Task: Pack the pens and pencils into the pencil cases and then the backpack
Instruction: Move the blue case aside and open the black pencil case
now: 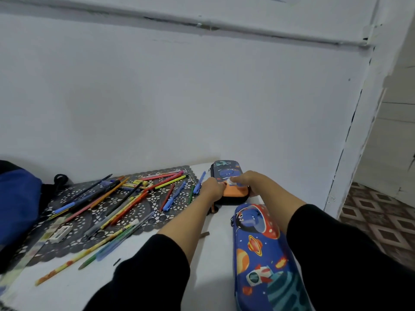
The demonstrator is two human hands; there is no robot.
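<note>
Closest to me, along the near right edge of the desk, lies the near pencil case, zipped, blue, printed with planets and a rocket. To its left the pens and pencils are strewn loose over a dark lace mat, some spilling off it toward the near edge. None is packed yet.

Farther out, at the far right corner, both my arms reach to the far pencil case, dark with an orange near end. My right hand grips it, fingers curled over the top and thumb on the right side. My left hand is balled against its near left corner. I cannot tell whether those fingers pinch the zip pull or only press the edge.

The backpack sits at the far left edge.

I think the risks are these. A blue pen lies just beside my left hand, and a tug on the case could knock it. If my right grip slackens, the case may skid. Pencils by the near edge could roll off if my sleeves brush them.

No brand or writing is legible on either case. A yellow box among the pens bears print too blurred to read.
</note>
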